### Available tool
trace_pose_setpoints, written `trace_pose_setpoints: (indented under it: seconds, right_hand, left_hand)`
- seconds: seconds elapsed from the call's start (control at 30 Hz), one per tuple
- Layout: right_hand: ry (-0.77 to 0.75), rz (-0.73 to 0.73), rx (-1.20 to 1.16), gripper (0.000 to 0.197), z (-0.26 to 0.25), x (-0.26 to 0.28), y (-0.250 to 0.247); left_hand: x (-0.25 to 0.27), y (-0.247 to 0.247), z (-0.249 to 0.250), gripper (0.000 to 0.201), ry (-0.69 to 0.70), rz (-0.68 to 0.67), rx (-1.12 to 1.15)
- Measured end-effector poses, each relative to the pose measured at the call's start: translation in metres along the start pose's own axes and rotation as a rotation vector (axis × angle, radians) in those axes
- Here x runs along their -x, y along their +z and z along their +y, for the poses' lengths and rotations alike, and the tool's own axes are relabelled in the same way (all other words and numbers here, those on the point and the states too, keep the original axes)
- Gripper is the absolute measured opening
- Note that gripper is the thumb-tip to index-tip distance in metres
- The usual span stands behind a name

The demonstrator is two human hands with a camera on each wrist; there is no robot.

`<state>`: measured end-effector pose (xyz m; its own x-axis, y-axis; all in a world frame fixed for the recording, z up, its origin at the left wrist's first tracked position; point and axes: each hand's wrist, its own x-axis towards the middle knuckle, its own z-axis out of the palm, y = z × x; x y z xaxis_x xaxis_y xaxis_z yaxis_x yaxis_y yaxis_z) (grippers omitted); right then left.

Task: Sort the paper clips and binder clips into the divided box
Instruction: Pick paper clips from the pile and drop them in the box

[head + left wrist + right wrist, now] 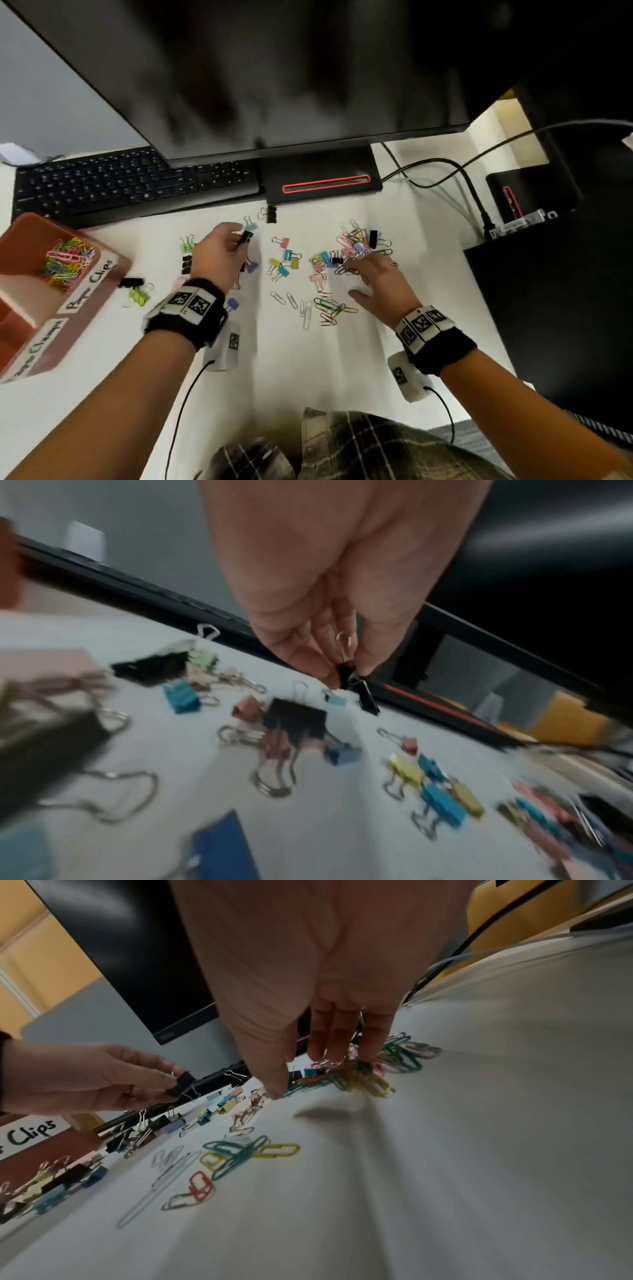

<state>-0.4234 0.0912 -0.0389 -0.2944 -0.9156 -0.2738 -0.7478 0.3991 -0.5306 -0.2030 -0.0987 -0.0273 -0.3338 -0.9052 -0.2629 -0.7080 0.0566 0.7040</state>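
Observation:
My left hand [219, 253] pinches a small black binder clip [246, 237] above the white desk; the clip [346, 675] shows between thumb and fingertips in the left wrist view, and again [181, 1084] in the right wrist view. My right hand [373, 274] reaches down with straight fingers [371, 1042] touching a mixed heap of coloured paper clips and binder clips [346, 250]. More binder clips [284, 262] lie between the hands, and loose paper clips [325, 308] lie nearer me. The brown divided box [102, 274] stands at the left, with coloured paper clips [66, 258] in its "Paper Clips" compartment.
A black keyboard [130, 185] and a monitor stand [322, 181] line the back of the desk under a large monitor [274, 68]. Cables [445, 168] and a black box [548, 274] occupy the right side. Black and green binder clips [137, 291] lie beside the box.

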Motion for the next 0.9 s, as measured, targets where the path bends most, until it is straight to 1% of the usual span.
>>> trace_pose_setpoints:
  seconds: [0.03,0.07,0.1,0.17,0.2,0.23,0.27,0.33,0.37,0.43,0.47,0.53,0.6,0.73,0.8,0.9]
  right_hand:
    - [-0.008,0.017,0.018,0.052,0.005,0.0,0.0]
    - [-0.006,0.017,0.033,0.054,0.008,0.001,0.0]
    - [-0.004,0.003,0.041,0.056,0.011,0.002,0.0]
    - [-0.009,-0.033,0.043,0.06,0.015,0.002,0.001]
    - [-0.018,-0.06,0.031,0.061,0.016,0.001,0.001]
    - [-0.028,-0.092,0.017,0.062,0.016,0.001,0.001]
    - [-0.045,-0.118,0.007,0.061,0.016,0.001,0.001]
    - [-0.062,-0.118,0.024,0.056,0.016,0.001,0.001]
    - [-0.055,-0.106,0.045,0.053,0.017,0.001,0.0]
    - [-0.031,-0.09,0.092,0.051,0.018,0.001,-0.003]
    - [-0.022,-0.101,0.117,0.051,0.018,0.001,-0.003]
    - [-0.018,-0.139,0.149,0.053,0.016,0.0,-0.002]
    - [-0.04,-0.153,0.144,0.051,0.011,-0.001,0.002]
    - [-0.09,-0.131,0.08,0.041,0.003,-0.004,0.006]
    - [-0.074,-0.106,0.05,0.045,0.003,-0.003,0.006]
    - [-0.062,-0.126,0.053,0.063,0.0,0.003,0.01]
  left_hand:
    - [0.003,-0.005,-0.002,0.03,-0.015,0.027,0.036]
    - [0.006,-0.009,-0.005,0.032,-0.009,0.046,0.022]
    - [0.011,-0.01,-0.007,0.034,0.012,0.067,-0.041]
    - [0.024,-0.009,-0.005,0.036,0.09,0.114,-0.146]
    - [0.032,-0.005,-0.002,0.036,0.133,0.129,-0.161]
    - [0.04,0.0,0.001,0.034,0.181,0.106,-0.164]
    - [0.05,0.008,0.003,0.032,0.231,0.042,-0.172]
    - [0.064,0.026,0.001,0.032,0.309,-0.138,-0.221]
    - [0.07,0.036,-0.001,0.034,0.332,-0.214,-0.249]
    - [0.073,0.051,-0.006,0.036,0.345,-0.288,-0.303]
    - [0.073,0.056,-0.007,0.034,0.337,-0.289,-0.311]
    - [0.069,0.062,-0.007,0.024,0.314,-0.249,-0.296]
    - [0.066,0.063,-0.004,0.019,0.294,-0.219,-0.282]
    - [0.066,0.056,-0.004,0.026,0.293,-0.232,-0.225]
    - [0.067,0.048,-0.008,0.031,0.313,-0.253,-0.224]
    - [0.067,0.043,-0.014,0.035,0.358,-0.262,-0.316]
